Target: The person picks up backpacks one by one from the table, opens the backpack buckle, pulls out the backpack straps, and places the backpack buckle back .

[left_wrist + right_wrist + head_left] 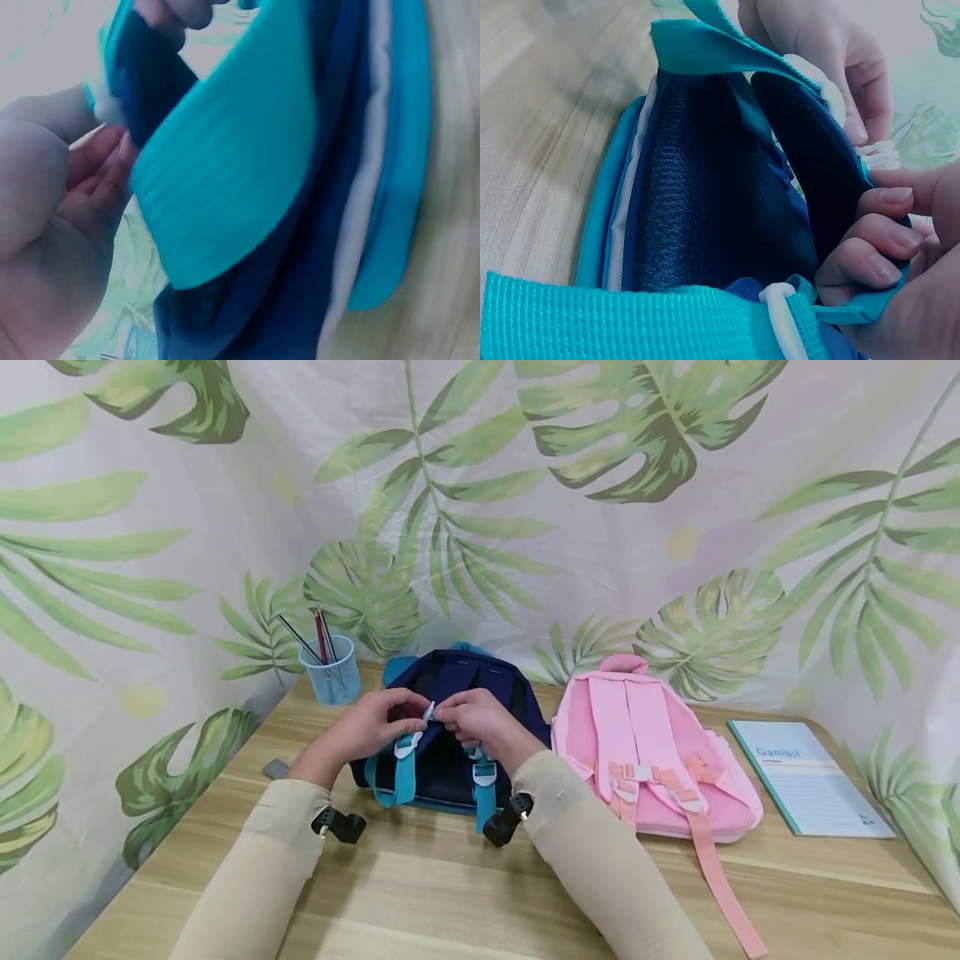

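A navy backpack (480, 672) with teal straps stands on the table, its strap side toward me. In front of it, my left hand (378, 720) pinches a small white buckle (428, 711). My right hand (480, 717) faces it closely, fingers curled round a teal strap (866, 304). White buckle prongs (880, 156) show between the two hands in the right wrist view. A teal webbing loop (225, 157) hangs near the left hand (45, 225) in the left wrist view. Fingers hide part of the buckle, so whether its halves are joined is unclear.
A pink backpack (573, 718) lies to the right, one strap (720, 877) trailing toward the front. Beyond it is a notepad (817, 785). A blue mesh cup (333, 675) with several pencils stands at back left, and a small grey object (276, 769) lies near the left edge.
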Demonstrator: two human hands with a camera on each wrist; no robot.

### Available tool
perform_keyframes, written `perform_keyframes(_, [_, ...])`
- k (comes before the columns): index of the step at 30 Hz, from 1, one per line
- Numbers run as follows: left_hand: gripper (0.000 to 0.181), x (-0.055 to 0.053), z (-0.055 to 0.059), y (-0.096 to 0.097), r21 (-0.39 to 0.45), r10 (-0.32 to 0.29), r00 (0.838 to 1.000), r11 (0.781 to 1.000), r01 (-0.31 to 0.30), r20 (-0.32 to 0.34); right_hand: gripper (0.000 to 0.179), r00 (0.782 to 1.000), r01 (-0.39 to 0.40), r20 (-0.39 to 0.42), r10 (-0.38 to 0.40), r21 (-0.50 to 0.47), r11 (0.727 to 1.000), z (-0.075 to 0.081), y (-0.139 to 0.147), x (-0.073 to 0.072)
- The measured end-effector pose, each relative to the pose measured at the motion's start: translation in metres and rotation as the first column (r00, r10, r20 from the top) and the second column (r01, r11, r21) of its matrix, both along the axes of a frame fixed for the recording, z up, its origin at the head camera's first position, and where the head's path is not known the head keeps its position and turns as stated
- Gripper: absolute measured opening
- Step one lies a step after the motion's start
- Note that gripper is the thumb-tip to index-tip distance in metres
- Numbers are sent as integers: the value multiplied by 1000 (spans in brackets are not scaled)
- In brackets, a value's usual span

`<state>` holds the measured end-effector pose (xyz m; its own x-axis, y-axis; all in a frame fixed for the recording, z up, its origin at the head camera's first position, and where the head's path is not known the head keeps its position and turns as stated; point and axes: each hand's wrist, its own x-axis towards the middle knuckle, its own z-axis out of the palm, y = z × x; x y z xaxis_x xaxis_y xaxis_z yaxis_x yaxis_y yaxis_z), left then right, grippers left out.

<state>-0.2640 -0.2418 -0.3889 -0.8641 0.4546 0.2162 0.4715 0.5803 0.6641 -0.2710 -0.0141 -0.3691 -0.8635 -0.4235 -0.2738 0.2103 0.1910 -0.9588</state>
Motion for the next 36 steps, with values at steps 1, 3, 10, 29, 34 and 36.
perform_keyframes(1, [26,0,0,-1,0,-5,1000,1000,5,9,16,1000,1,5,-1,1,1000,0,0,0])
perform_keyframes(3, [26,0,-1,-2,1,-9,1000,1000,9,25,16,1000,4,8,-4,5,1000,0,-1,0])
perform_keyframes(10, [25,0,-2,-1,26,1,999,1000,-2,35,17,999,6,-33,-3,78,997,1,0,1])
perform_keyframes(29, [25,0,-1,-3,72,-11,996,997,5,92,21,995,-68,-68,75,92,993,1,6,-4])
perform_keyframes(34, [25,1,-2,-3,73,8,995,997,-15,98,21,993,-65,-86,75,112,992,0,1,-2])
perform_keyframes(36, [23,1,-3,-3,70,10,995,997,-17,96,23,990,-68,-108,85,152,986,0,1,-1])
